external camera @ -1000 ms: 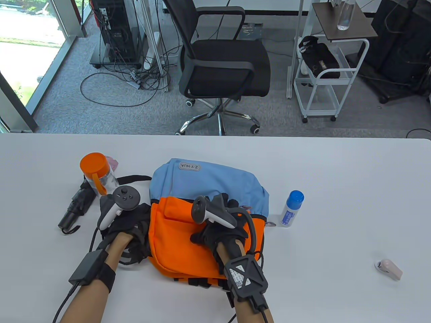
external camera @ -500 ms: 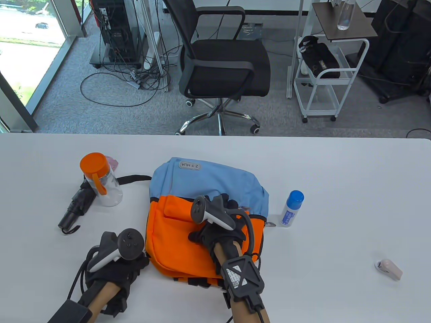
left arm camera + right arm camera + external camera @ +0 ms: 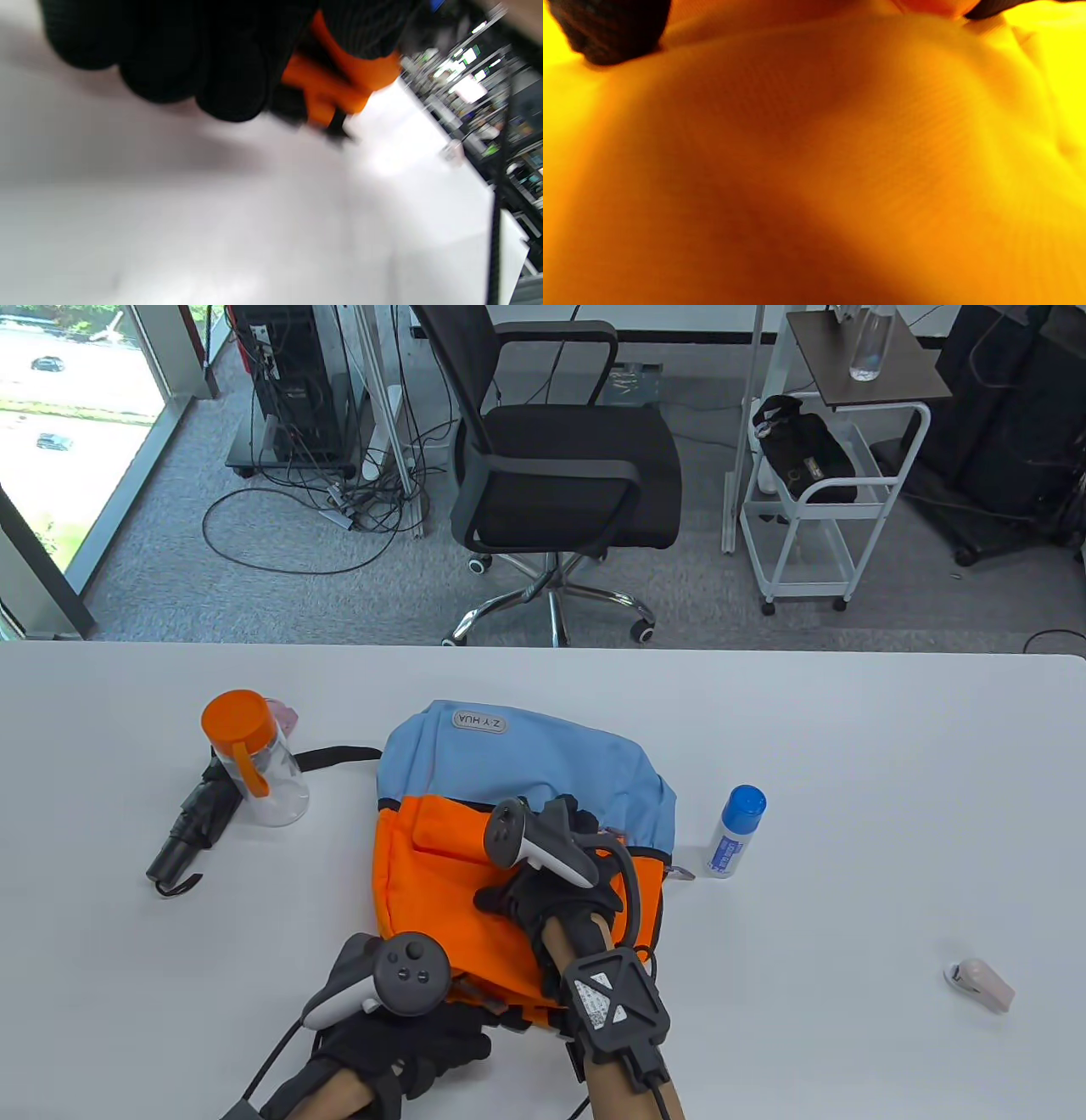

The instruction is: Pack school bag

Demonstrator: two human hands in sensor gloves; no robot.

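- Reaching in at bottom centre, left hand (image 3: 399,1052) sits at the bag's near edge; fingers curled, grip impossible to tell
- Right hand (image 3: 551,891) lies on bag (image 3: 509,780) at frame centre; whether it grips is hidden
- Unpacked beyond, by my reading: stapler (image 3: 980,982) lower right; bottle (image 3: 735,831) right; umbrella (image 3: 191,823), cup (image 3: 250,759) left

Blue-and-orange school bag (image 3: 517,780) lying flat mid-table, orange pocket nearest, logo patch far end

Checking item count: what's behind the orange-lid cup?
A pink object peeks out behind the orange-lid cup, mostly hidden, so unidentifiable. The folded black umbrella lies beside it, partly covered.
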